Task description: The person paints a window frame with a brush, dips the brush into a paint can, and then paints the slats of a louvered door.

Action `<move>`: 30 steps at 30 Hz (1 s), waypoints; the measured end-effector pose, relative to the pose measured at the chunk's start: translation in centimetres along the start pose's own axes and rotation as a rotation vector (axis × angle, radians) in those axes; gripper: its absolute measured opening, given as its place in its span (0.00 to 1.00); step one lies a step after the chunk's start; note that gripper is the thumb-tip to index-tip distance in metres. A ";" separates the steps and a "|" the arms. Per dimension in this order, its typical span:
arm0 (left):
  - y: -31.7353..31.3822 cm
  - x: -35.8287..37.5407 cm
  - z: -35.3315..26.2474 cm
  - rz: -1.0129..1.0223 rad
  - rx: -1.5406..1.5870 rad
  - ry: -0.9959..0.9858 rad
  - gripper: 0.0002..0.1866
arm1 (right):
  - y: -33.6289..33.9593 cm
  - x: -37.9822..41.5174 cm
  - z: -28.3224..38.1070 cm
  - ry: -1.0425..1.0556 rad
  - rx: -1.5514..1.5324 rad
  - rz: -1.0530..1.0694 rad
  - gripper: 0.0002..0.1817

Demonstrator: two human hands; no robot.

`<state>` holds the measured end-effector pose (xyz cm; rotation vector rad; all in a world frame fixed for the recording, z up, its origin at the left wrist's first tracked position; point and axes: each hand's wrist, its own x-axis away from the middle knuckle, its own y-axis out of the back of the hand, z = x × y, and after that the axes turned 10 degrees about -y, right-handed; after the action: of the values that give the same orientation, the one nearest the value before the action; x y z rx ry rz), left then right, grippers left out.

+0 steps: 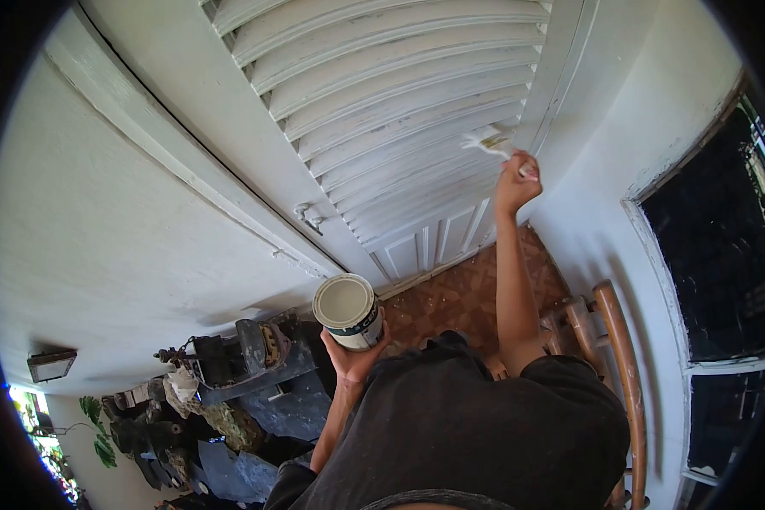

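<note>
My left hand (354,360) is wrapped round the lower part of a paint can (365,327), held upright in front of my body. Pale paint shows inside its round open top. Stretched out to the right, my right hand (518,182) grips a paintbrush (495,143) whose bristles are coated in white paint. The brush overlaps the lower slats of a white louvred door (399,110) in this view. Most of its handle is hidden in my fingers.
A metal door handle (308,218) juts from the door's left side. To my right stands a wooden chair (625,374) near a dark window (710,229). At lower left a table (285,395) carries a sewing machine (255,344) and clutter. Tiled floor (433,310) lies below.
</note>
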<state>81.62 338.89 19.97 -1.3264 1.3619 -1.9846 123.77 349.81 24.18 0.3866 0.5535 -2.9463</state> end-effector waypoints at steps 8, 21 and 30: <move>0.9 0.1 -0.5 0.034 -0.018 -0.021 0.46 | 3.6 0.8 3.8 0.001 -0.004 -0.208 0.09; 0.1 -0.9 1.1 0.011 -0.004 0.051 0.43 | -2.1 8.9 3.7 -0.293 -0.256 0.134 0.07; 1.4 -1.1 0.5 0.001 -0.063 0.034 0.47 | 4.7 -1.7 4.1 -0.029 -0.032 -0.193 0.10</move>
<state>82.31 338.84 18.25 -1.3246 1.4521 -1.9877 125.27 343.99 26.77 0.3022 0.6689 -3.1158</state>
